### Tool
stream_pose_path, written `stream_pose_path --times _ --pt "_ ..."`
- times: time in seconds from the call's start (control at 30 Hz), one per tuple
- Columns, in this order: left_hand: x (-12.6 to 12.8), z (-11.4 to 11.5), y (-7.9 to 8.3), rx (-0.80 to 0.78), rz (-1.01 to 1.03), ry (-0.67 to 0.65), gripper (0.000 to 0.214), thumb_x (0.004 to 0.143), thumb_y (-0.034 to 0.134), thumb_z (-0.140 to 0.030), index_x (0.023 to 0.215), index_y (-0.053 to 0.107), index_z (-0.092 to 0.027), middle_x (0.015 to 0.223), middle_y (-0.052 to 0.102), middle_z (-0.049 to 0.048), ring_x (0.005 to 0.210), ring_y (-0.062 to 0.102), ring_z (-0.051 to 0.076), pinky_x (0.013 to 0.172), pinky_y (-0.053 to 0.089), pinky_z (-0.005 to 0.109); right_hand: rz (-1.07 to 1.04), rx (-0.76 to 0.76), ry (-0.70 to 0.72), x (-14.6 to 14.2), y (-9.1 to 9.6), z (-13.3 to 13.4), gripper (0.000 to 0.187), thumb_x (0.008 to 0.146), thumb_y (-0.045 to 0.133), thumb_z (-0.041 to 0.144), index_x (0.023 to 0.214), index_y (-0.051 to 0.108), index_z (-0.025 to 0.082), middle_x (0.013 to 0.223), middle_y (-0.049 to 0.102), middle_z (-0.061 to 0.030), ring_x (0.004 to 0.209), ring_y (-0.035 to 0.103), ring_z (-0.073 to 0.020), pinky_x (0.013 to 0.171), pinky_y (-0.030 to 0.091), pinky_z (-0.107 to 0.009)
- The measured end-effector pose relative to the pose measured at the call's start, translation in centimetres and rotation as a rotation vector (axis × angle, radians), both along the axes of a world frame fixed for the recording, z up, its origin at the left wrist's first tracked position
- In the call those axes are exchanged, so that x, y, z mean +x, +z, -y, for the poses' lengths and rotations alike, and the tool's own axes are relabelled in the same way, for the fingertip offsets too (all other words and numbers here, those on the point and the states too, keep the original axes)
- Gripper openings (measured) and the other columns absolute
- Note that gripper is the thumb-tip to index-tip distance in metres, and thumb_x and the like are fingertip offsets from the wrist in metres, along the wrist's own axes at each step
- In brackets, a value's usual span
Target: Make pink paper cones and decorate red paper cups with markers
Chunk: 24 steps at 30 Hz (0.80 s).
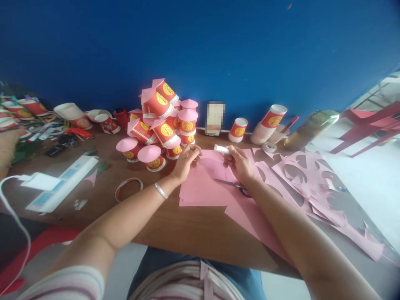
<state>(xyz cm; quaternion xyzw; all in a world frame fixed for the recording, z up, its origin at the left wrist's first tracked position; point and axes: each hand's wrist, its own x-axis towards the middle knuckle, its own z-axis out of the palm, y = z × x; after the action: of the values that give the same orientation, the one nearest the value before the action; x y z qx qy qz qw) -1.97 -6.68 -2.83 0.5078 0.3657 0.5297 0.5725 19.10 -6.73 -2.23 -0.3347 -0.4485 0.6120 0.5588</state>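
My right hand (240,162) grips a small white cylinder (221,148) that looks like a spool of thread. A thin line hangs below those fingers, too fine to identify. My left hand (186,161), wearing a silver bracelet (161,191) at the wrist, has its thumb and fingers drawn together; whatever may be between them is too small to make out. Both hands hover over a stack of pink paper sheets (200,187). Scissors (233,183) lie on this paper, partly behind my right forearm. Red paper cups with pink paper cone tops (150,154) are piled beyond my left hand.
Cut pink scraps (300,175) spread across the right side. A tape roll (269,147), stacked cups (273,116) and a bottle (309,129) stand behind. At left are a power strip (65,183), a paper ring (128,187) and more cups (73,114). A blue wall (200,50) bounds the back.
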Motion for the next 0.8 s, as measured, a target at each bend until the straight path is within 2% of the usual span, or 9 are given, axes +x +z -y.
stream_pose_path --times 0.03,0.1,0.23,0.3,0.37,0.43,0.53,0.7,0.8 --pt "0.2 0.2 0.1 -0.016 -0.012 -0.026 0.034 0.086 0.072 -0.048 0.098 0.057 -0.021 0.077 0.053 -0.0045 0.053 0.044 0.006 0.046 0.030 0.019 0.005 0.003 0.007 -0.1 -0.1 0.0 0.043 0.084 0.076 0.059 0.077 0.058 0.021 0.062 0.034 0.0074 0.053 0.031 -0.0090 0.049 0.041 -0.023" --pt "0.5 0.6 0.2 0.050 -0.096 -0.031 0.038 0.082 0.077 -0.046 0.102 0.058 -0.020 0.074 0.052 -0.0052 0.057 0.046 0.007 0.050 0.036 0.019 0.042 0.035 0.036 -0.4 -0.5 0.2 0.040 0.087 0.074 0.058 0.080 0.062 0.020 0.063 0.036 0.0068 0.055 0.034 -0.0095 0.051 0.043 -0.024" --pt "0.8 1.2 0.3 0.348 -0.309 0.081 0.031 0.084 0.077 -0.043 0.099 0.067 -0.018 0.083 0.065 0.0016 0.075 0.059 0.013 0.070 0.049 0.026 0.134 0.091 0.135 -1.0 -1.5 0.5 0.037 0.091 0.070 0.055 0.099 0.070 0.018 0.067 0.047 0.0045 0.060 0.046 -0.0108 0.058 0.050 -0.026" --pt "0.6 1.2 0.2 0.437 -0.377 0.129 0.028 0.087 0.075 -0.043 0.095 0.069 -0.017 0.087 0.070 0.0041 0.077 0.061 0.014 0.073 0.050 0.028 0.140 0.081 0.151 -1.1 -1.7 0.5 0.040 0.088 0.075 0.051 0.112 0.068 0.019 0.072 0.057 0.0031 0.065 0.054 -0.0118 0.063 0.053 -0.028" --pt "0.4 1.1 0.2 0.485 -0.418 0.180 0.026 0.087 0.075 -0.043 0.093 0.070 -0.017 0.082 0.070 0.0034 0.074 0.061 0.014 0.071 0.050 0.028 0.135 0.066 0.146 -0.9 -1.5 0.6 0.043 0.084 0.080 0.047 0.113 0.067 0.019 0.076 0.065 0.0016 0.068 0.061 -0.0126 0.066 0.054 -0.029" --pt "0.2 1.0 0.2 0.513 -0.450 0.221 0.026 0.086 0.076 -0.042 0.089 0.069 -0.017 0.074 0.067 0.0014 0.068 0.058 0.013 0.066 0.048 0.027 0.146 0.056 0.150 -0.8 -1.2 0.6 0.041 0.083 0.081 0.049 0.105 0.068 0.017 0.077 0.068 0.0000 0.065 0.063 -0.0125 0.066 0.055 -0.029" --pt "0.2 1.2 0.5 0.537 -0.468 0.253 0.026 0.087 0.075 -0.042 0.085 0.067 -0.017 0.068 0.064 -0.0001 0.063 0.056 0.012 0.061 0.046 0.026 0.205 0.037 0.186 -0.6 -0.9 0.7 0.041 0.086 0.075 0.056 0.090 0.068 0.016 0.072 0.070 -0.0020 0.055 0.062 -0.0125 0.057 0.052 -0.028" --pt "0.3 1.8 1.1 0.637 -0.508 0.214 0.026 0.087 0.075 -0.040 0.081 0.063 -0.018 0.071 0.066 -0.0001 0.063 0.057 0.011 0.061 0.046 0.025 0.311 -0.001 0.259 -0.1 -0.9 0.9 0.058 0.093 0.058 0.068 0.061 0.062 0.020 0.050 0.060 -0.0016 0.042 0.053 -0.0129 0.044 0.043 -0.027" --pt "0.3 2.0 1.3 0.692 -0.525 0.210 0.028 0.086 0.077 -0.039 0.078 0.059 -0.018 0.068 0.064 -0.0023 0.060 0.054 0.009 0.058 0.044 0.023 0.349 -0.043 0.287 0.1 -0.8 1.0 0.062 0.094 0.054 0.070 0.056 0.061 0.021 0.046 0.056 -0.0006 0.038 0.049 -0.0117 0.042 0.040 -0.027"
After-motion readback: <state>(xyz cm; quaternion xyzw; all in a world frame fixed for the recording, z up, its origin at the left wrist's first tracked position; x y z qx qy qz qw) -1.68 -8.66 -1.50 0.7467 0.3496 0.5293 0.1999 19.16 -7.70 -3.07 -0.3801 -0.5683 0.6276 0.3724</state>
